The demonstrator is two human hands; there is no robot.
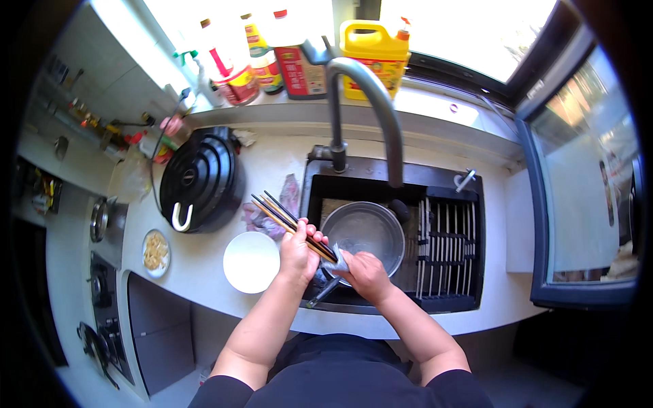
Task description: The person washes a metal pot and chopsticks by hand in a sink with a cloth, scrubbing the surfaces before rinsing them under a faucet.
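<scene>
A bundle of chopsticks [274, 209], some black and some light wood, slants across the near left edge of the sink. My left hand [299, 250] is closed around its middle. At the lower right end of the bundle, my right hand [366, 275] is closed on a crumpled grey-white cloth [336, 259], which wraps the chopstick ends. Behind my right hand a round metal pan [371, 231] sits in the dark sink [314, 194], with its handle [324, 292] pointing toward me. To the left of my left hand stands a white bowl [252, 262] on the counter.
A grey faucet [367, 81] arches over the sink. A drying rack [445, 248] covers the sink's right part. On the left are a black lidded appliance [197, 177] and a plate of food [156, 253]. Bottles and a yellow jug [373, 54] line the sill; an open window pane [578, 177] juts in.
</scene>
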